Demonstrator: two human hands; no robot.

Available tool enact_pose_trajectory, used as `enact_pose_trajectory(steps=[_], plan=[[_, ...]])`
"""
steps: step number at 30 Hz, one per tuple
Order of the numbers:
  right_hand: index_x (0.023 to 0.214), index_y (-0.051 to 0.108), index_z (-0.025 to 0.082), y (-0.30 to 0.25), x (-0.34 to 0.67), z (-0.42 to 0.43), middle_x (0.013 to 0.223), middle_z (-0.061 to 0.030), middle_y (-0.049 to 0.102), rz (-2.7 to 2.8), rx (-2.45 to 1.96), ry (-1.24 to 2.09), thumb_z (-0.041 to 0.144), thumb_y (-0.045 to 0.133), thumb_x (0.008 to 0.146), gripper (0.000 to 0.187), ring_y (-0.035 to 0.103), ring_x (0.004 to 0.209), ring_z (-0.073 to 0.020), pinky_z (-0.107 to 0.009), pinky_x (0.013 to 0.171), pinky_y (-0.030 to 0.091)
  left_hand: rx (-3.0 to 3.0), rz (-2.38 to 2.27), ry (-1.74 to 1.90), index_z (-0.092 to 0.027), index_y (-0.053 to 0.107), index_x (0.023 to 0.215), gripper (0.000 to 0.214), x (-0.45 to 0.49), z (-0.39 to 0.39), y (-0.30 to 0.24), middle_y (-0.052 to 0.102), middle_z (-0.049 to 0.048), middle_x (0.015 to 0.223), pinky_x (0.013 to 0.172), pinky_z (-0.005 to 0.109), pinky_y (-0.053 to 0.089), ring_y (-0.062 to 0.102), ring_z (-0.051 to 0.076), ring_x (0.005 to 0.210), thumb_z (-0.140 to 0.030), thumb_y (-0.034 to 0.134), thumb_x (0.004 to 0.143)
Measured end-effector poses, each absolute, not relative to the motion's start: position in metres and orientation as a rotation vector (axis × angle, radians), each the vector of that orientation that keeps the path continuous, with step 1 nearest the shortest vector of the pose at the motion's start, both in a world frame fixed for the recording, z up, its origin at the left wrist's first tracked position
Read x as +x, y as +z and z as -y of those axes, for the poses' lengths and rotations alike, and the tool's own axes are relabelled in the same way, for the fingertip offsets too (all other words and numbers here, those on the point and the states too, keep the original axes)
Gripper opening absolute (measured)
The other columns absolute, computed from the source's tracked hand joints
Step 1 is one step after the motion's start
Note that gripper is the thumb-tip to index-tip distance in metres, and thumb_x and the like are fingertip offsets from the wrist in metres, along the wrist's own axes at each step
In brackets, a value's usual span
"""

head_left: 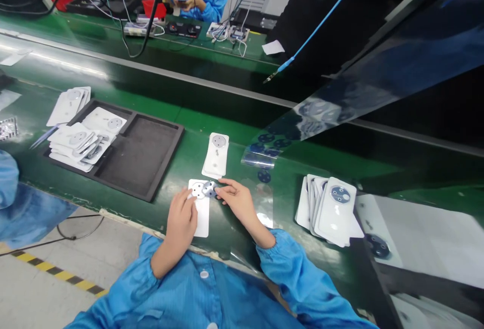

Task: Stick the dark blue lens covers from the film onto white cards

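Head cam here, looking down at two bare hands on a green surface (196, 142). Right hand (235, 199) has a pinching grip, thumb and fingers on a dark roundish piece (209, 189) with holes in it. That piece sits at the far right corner of a white panel (201, 220), just beside the panel's own round patch; can't really tell whether it's touching the panel or slightly above it, and it's too small to call a long axis. Left hand (181, 220) isn't clenched, fingers loosely bent with the tips on the panel's left side near the far end. Panel lies flat right between the hands, long axis running near to far, round patch end pointing far.

Just past it there's a small overlapping pile of white panels (216, 156), also lengthwise near to far, round end far and leaning a bit right. Over on the left, a black tray (138, 155) has a messy heap of panels (77, 142) in its left part. Off to the right is a fanned stack (336, 213), round end far, and a clear film strip (325, 110) slopes up toward the far right.
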State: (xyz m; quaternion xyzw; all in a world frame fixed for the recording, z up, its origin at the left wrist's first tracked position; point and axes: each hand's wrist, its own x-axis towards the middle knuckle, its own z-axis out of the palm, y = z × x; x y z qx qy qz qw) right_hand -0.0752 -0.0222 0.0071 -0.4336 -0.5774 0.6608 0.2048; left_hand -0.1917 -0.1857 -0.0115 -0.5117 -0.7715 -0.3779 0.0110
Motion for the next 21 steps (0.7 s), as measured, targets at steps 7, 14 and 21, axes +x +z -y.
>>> enact_pose_trajectory(steps=[7,14,21], plan=[[0.086,0.074,0.018,0.007,-0.097,0.034,0.075,-0.0084,0.075,1.682,-1.240,1.833,0.051,0.081,0.070,0.037,0.071,0.068,-0.0231,-0.028,0.048,0.052,-1.963,2.322,-0.960,-0.020,0.061,0.129,0.037,-0.187,0.214,-0.016,0.059,0.0146,0.140,0.113,0.053,0.045,0.051,0.029,0.137,-0.012,0.050,0.094],[0.090,0.075,0.020,0.003,-0.099,0.043,0.081,-0.0073,0.077,1.800,-1.242,1.749,0.049,0.079,0.075,0.033,0.072,0.077,-0.0246,-0.032,0.060,0.056,-1.970,2.333,-0.934,-0.016,0.062,0.124,0.034,-0.188,0.211,-0.012,0.060,0.0167,0.136,0.112,0.053,0.046,0.052,0.031,0.135,-0.011,0.053,0.092],[0.090,0.075,0.019,0.003,-0.098,0.045,0.082,-0.0083,0.077,1.839,-1.298,1.701,0.048,0.080,0.073,0.034,0.073,0.079,-0.0266,-0.036,0.066,0.058,-1.959,2.354,-0.935,-0.017,0.062,0.124,0.032,-0.188,0.212,-0.011,0.060,0.0166,0.137,0.110,0.053,0.047,0.051,0.031,0.136,-0.012,0.052,0.094]])
